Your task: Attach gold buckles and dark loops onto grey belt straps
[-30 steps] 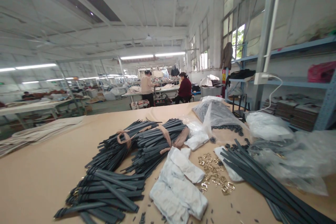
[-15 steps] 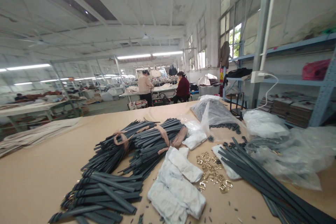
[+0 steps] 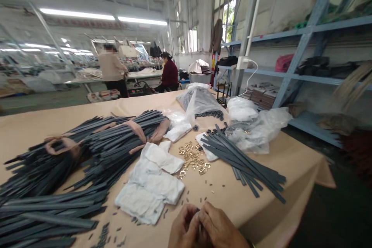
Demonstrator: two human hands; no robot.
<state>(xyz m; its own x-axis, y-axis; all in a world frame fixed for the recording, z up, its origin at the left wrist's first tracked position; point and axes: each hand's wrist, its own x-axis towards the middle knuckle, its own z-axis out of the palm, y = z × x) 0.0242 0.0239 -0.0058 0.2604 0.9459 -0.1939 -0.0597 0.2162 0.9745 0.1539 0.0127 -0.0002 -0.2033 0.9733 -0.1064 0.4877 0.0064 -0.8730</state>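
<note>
At the bottom of the view my left hand (image 3: 182, 228) and my right hand (image 3: 218, 225) meet, fingers closed together. A small dark bit shows between the fingertips, too hidden to name. Small dark pieces lie scattered on the table just beyond them. A folded white cloth pad (image 3: 151, 190) lies ahead and to the left of my hands. Past it sits a loose pile of gold metal buckles (image 3: 193, 157). Flat dark straps (image 3: 244, 159) fan out to the right of the buckles.
Tied bundles of dark straps (image 3: 122, 143) and loose straps (image 3: 52, 213) cover the left side. A clear bag of black parts (image 3: 200, 102) and crumpled plastic (image 3: 258, 130) lie at the back. Two people work in the distance. Blue shelving (image 3: 299, 73) stands at right.
The view has turned right and tilted down, so the table's things sit further left and higher. Both my hands have come into view at the bottom.
</note>
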